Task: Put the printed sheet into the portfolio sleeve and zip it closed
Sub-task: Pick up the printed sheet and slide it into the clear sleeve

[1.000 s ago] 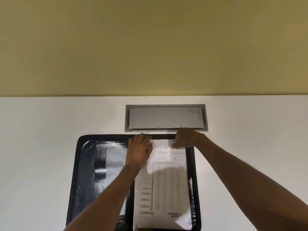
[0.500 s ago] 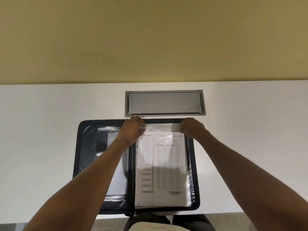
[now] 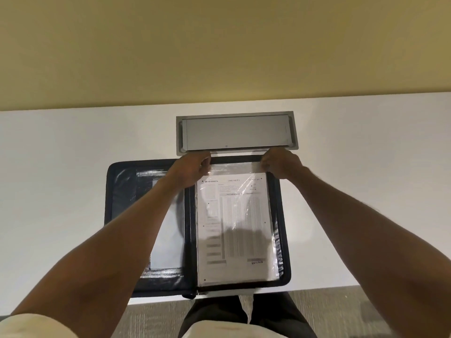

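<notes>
A black zip portfolio [image 3: 114,191] lies open on the white table. On its right half, a printed sheet [image 3: 234,228] with a grid of small marks lies inside a clear plastic sleeve [image 3: 274,252]. My left hand [image 3: 192,170] pinches the sleeve's top left corner. At the top right corner my right hand [image 3: 280,165] pinches it the same way. The portfolio's left half holds another shiny pocket with a white page [image 3: 168,240], partly hidden by my left forearm. The zip runs round the black rim and stands undone.
A grey metal cable hatch [image 3: 236,132] is set into the table just beyond the portfolio, touching distance from both hands. The table's near edge [image 3: 158,300] runs under the portfolio's bottom. A yellow wall rises behind the table. My lap and grey carpet show below.
The view has tilted down, so the portfolio's bottom edge and the table edge now show. My left hand moved from flat on the sheet to the sleeve's top left corner; the right stays at the top right.
</notes>
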`<state>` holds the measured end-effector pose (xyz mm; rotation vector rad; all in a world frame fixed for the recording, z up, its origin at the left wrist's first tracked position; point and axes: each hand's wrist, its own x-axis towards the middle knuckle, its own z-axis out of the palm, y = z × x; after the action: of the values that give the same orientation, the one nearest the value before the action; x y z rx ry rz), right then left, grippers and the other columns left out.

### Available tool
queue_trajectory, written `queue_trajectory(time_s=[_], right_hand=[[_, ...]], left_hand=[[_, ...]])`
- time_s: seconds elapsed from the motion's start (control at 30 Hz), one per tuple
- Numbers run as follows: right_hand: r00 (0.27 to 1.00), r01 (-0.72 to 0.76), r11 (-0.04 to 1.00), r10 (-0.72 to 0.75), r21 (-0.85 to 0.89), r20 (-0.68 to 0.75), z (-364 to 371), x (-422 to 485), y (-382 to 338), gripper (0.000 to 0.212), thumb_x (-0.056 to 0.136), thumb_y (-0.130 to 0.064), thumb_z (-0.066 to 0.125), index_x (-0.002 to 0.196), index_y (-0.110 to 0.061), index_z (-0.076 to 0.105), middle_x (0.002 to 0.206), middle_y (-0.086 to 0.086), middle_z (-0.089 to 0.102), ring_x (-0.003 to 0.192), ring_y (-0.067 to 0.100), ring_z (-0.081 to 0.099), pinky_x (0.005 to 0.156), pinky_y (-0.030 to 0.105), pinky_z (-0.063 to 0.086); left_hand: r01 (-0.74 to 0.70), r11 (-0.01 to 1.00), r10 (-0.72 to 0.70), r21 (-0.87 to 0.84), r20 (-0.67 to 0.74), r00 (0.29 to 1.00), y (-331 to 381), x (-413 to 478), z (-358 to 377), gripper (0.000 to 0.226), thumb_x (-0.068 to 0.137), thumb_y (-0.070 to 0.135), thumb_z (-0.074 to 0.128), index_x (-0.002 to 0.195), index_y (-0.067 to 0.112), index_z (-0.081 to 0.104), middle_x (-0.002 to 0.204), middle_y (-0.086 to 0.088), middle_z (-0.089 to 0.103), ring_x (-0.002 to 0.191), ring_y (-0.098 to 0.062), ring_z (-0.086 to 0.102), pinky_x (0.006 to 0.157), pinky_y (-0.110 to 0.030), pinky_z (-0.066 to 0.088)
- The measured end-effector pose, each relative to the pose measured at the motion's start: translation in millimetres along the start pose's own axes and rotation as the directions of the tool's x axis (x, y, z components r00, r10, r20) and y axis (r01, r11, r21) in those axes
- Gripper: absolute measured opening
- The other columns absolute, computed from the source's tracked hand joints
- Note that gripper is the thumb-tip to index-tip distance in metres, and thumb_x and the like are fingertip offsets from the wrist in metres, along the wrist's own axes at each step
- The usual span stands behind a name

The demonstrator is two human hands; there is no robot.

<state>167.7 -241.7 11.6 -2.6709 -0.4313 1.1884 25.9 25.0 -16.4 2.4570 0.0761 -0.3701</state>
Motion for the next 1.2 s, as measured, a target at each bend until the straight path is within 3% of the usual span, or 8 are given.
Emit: queue_trajectory(time_s=[0.2, 0.3, 0.43, 0.53, 0.6, 0.87, 1.03, 1.2], right_hand=[[0.995, 0.005, 0.877, 0.041, 0.481, -0.086, 9.8, -1.2, 13.2, 0.009, 0.077, -0.010, 0.085, 0.083, -0.006, 0.079, 0.079, 0.020, 0.072, 0.069, 0.027, 0.063, 0.059, 0.024, 0.052], [0.998, 0.044, 0.843, -0.010, 0.536, -0.066, 8.9, -5.6, 19.5, 0.009, 0.073, -0.006, 0.086, 0.075, -0.010, 0.078, 0.078, 0.024, 0.071, 0.066, 0.028, 0.059, 0.061, 0.031, 0.049], [0.973, 0.075, 0.885, 0.037, 0.459, -0.230, 8.6, -4.5, 23.0, 0.021, 0.079, -0.004, 0.078, 0.072, -0.023, 0.074, 0.078, 0.009, 0.073, 0.071, 0.025, 0.066, 0.070, 0.034, 0.057], [0.856, 0.011, 0.922, 0.192, 0.388, -0.481, 28.4, -25.9, 11.5, 0.017, 0.083, -0.011, 0.066, 0.091, -0.024, 0.074, 0.100, 0.003, 0.074, 0.090, 0.025, 0.068, 0.081, 0.035, 0.057], [0.817, 0.108, 0.949, 0.084, 0.295, -0.570, 60.2, -54.7, -8.5, 0.017, 0.090, -0.013, 0.062, 0.104, -0.018, 0.071, 0.111, 0.006, 0.068, 0.101, 0.025, 0.065, 0.085, 0.035, 0.054], [0.838, 0.381, 0.918, -0.393, -0.110, -0.378, 215.3, -151.5, -54.1, 0.041, 0.093, -0.023, 0.040, 0.128, -0.013, 0.059, 0.129, 0.008, 0.060, 0.117, 0.024, 0.057, 0.095, 0.035, 0.050], [0.837, 0.324, 0.928, -0.372, -0.185, -0.401, 238.8, -166.0, -13.1, 0.048, 0.093, -0.012, 0.057, 0.141, -0.014, 0.051, 0.147, 0.009, 0.052, 0.139, 0.024, 0.047, 0.117, 0.037, 0.036], [0.889, 0.179, 0.969, -0.235, -0.172, -0.394, 241.5, -186.2, 30.1, 0.057, 0.101, -0.029, 0.050, 0.155, -0.021, 0.035, 0.166, 0.004, 0.028, 0.154, 0.022, 0.024, 0.126, 0.039, 0.019]], left_hand=[[0.016, 0.998, -0.014, -0.064, 0.034, 0.999, -6.0, 6.1, 1.9, 0.016, 0.088, 0.016, 0.077, 0.099, 0.017, 0.066, 0.084, 0.004, 0.072, 0.077, -0.014, 0.069, 0.075, -0.042, 0.060], [0.033, 0.998, -0.032, -0.050, 0.008, 0.999, -2.6, 6.1, 4.6, 0.021, 0.086, 0.015, 0.079, 0.101, 0.018, 0.065, 0.089, 0.003, 0.072, 0.080, -0.015, 0.068, 0.077, -0.044, 0.060], [-0.035, 0.997, 0.039, 0.062, -0.077, 0.996, 3.3, -2.5, 9.0, 0.037, 0.086, 0.015, 0.079, 0.119, 0.017, 0.063, 0.117, -0.002, 0.061, 0.096, -0.014, 0.058, 0.079, -0.034, 0.054], [-0.131, 0.986, 0.137, 0.100, -0.058, 0.989, 5.7, -15.9, 12.1, 0.032, 0.089, 0.023, 0.076, 0.120, 0.019, 0.067, 0.120, 0.001, 0.061, 0.105, -0.016, 0.058, 0.083, -0.035, 0.054], [-0.181, 0.975, 0.181, 0.127, 0.005, 0.983, 6.8, -24.7, 17.1, 0.030, 0.091, 0.026, 0.074, 0.120, 0.020, 0.072, 0.121, 0.001, 0.063, 0.113, -0.018, 0.058, 0.089, -0.037, 0.054], [-0.223, 0.952, 0.215, 0.211, 0.064, 0.975, 17.0, -47.6, 46.0, 0.040, 0.094, 0.027, 0.071, 0.133, 0.025, 0.066, 0.131, -0.003, 0.058, 0.121, -0.026, 0.056, 0.088, -0.044, 0.057], [-0.144, 0.961, 0.145, 0.237, 0.016, 0.989, 18.2, -62.0, 48.1, 0.044, 0.100, 0.029, 0.063, 0.143, 0.026, 0.058, 0.145, -0.004, 0.054, 0.130, -0.026, 0.051, 0.101, -0.047, 0.052], [0.148, 0.972, -0.082, 0.182, -0.327, 0.941, -12.7, -89.1, 29.8, 0.041, 0.097, 0.018, 0.063, 0.138, 0.014, 0.062, 0.138, -0.012, 0.058, 0.123, -0.034, 0.054, 0.101, -0.052, 0.050]])
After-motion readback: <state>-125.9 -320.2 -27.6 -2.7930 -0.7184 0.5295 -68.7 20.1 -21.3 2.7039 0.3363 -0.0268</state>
